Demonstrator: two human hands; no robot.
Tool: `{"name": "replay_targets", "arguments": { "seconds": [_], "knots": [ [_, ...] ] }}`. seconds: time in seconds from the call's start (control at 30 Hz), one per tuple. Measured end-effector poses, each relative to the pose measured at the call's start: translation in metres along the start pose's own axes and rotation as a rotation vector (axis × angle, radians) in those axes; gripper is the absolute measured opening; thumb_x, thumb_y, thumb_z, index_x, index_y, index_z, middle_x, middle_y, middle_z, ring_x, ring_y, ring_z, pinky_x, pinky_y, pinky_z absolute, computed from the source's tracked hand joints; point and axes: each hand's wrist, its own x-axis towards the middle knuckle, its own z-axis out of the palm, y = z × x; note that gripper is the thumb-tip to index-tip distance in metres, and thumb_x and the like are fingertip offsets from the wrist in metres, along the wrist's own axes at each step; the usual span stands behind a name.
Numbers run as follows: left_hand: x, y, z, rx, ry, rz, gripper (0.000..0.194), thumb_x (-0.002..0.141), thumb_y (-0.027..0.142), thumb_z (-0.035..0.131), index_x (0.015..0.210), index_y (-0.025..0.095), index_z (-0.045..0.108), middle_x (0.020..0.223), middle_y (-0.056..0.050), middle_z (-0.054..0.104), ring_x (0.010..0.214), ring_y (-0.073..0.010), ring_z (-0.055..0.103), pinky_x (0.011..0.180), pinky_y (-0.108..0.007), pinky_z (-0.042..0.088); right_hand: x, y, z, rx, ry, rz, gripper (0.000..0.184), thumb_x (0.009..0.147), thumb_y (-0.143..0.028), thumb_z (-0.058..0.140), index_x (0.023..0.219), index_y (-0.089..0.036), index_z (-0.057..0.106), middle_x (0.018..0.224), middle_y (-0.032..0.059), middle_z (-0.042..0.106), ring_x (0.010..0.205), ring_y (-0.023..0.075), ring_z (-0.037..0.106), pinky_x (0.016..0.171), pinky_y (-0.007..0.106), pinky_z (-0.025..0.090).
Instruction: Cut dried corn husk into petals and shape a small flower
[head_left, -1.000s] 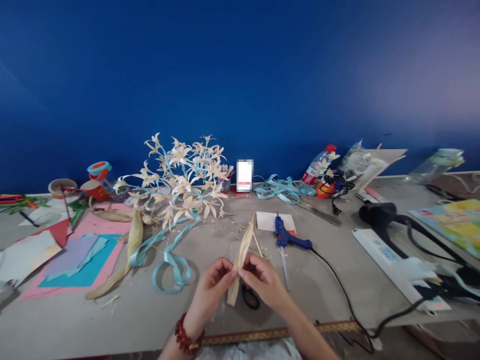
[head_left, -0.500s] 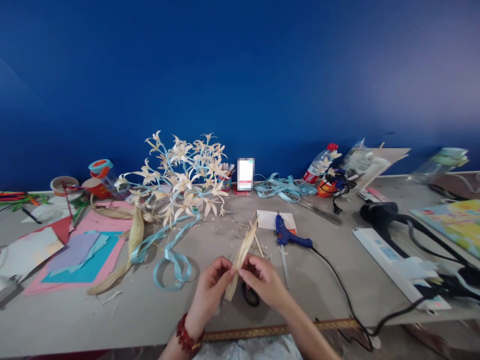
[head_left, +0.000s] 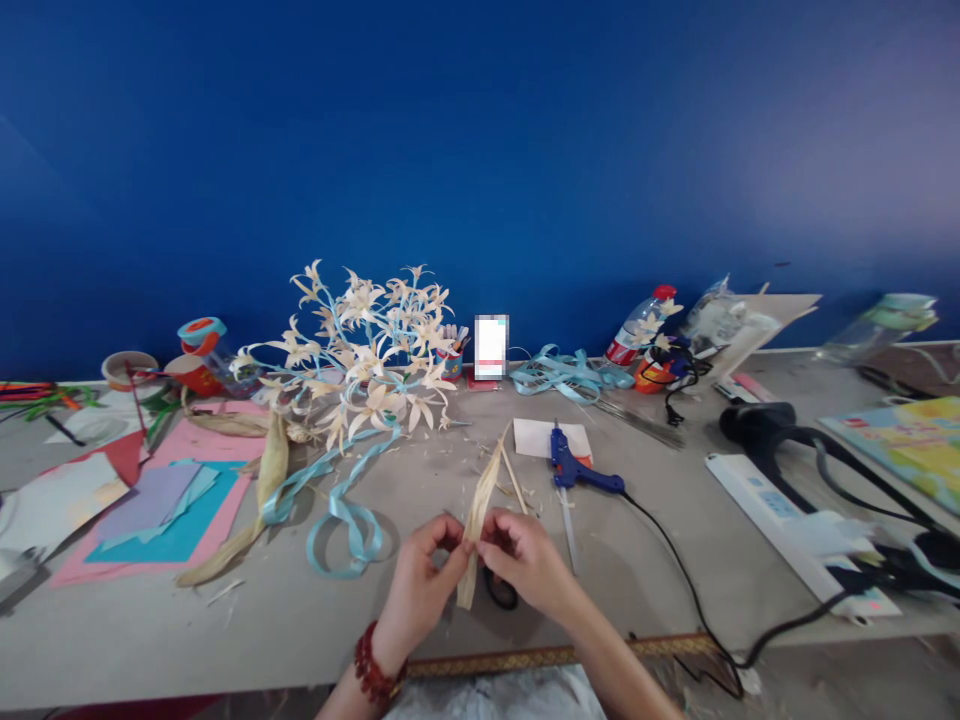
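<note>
The person's left hand (head_left: 421, 572) and right hand (head_left: 531, 558) each keep a thumb-and-finger grip pinched on a pale dry strip (head_left: 486, 492), which slants lengthwise between them over the near part of the desk (head_left: 285, 640). A blue glue gun (head_left: 576, 472) lies beyond the right hand, and cream flowers (head_left: 364, 355) spread farther back, to the left.

I've got the husk strip (head_left: 486, 490) between left hand (head_left: 424, 573) and right hand (head_left: 529, 560), over the table's (head_left: 262, 655) near middle. Glue gun (head_left: 574, 470) to the right, nozzle overlapping a card (head_left: 531, 438). Power strip (head_left: 763, 498) further right. Flower bunch (head_left: 364, 350) behind and left of the hands, loose ribbon (head_left: 346, 513) in front of it. Paper sheets (head_left: 150, 505) overlapping, far left. I see a screen (head_left: 491, 345) at back centre, ribbon bundle (head_left: 559, 375) right of it, then a bottle (head_left: 622, 347); wall (head_left: 480, 150) behind everything.
</note>
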Motion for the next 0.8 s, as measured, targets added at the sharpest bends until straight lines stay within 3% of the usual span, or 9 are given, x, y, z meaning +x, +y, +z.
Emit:
{"name": "replay_targets", "arguments": {
  "seconds": [0.33, 0.57, 0.8],
  "knots": [
    [-0.006, 0.005, 0.004, 0.185, 0.095, 0.118, 0.011, 0.082, 0.021, 0.060, 0.071, 0.019, 0.061, 0.068, -0.001, 0.061, 0.066, -0.0159, 0.055, 0.063, -0.022, 0.040, 0.000, -0.010, 0.003, -0.190, 0.083, -0.066, 0.010, 0.073, -0.015, 0.056, 0.066, -0.021, 0.051, 0.056, -0.0045, 0.049, 0.053, 0.0129, 0.045, 0.051, 0.023, 0.033],
    [-0.009, 0.008, 0.004, 0.148, 0.113, 0.142, 0.012, 0.083, 0.024, 0.059, 0.072, 0.020, 0.063, 0.070, -0.001, 0.062, 0.068, -0.0167, 0.056, 0.066, -0.023, 0.042, -0.001, -0.013, 0.005, -0.184, 0.089, -0.070, 0.010, 0.071, -0.014, 0.054, 0.065, -0.021, 0.050, 0.056, -0.0044, 0.049, 0.052, 0.0129, 0.046, 0.050, 0.022, 0.033],
    [-0.010, 0.006, 0.002, 0.051, 0.116, 0.080, 0.014, 0.082, 0.028, 0.063, 0.071, 0.019, 0.064, 0.070, -0.002, 0.062, 0.070, -0.0176, 0.056, 0.067, -0.024, 0.041, -0.004, -0.013, 0.011, -0.225, 0.112, -0.070, 0.010, 0.072, -0.015, 0.055, 0.066, -0.021, 0.051, 0.056, -0.0043, 0.051, 0.052, 0.0132, 0.048, 0.048, 0.021, 0.033]
  ]
}}
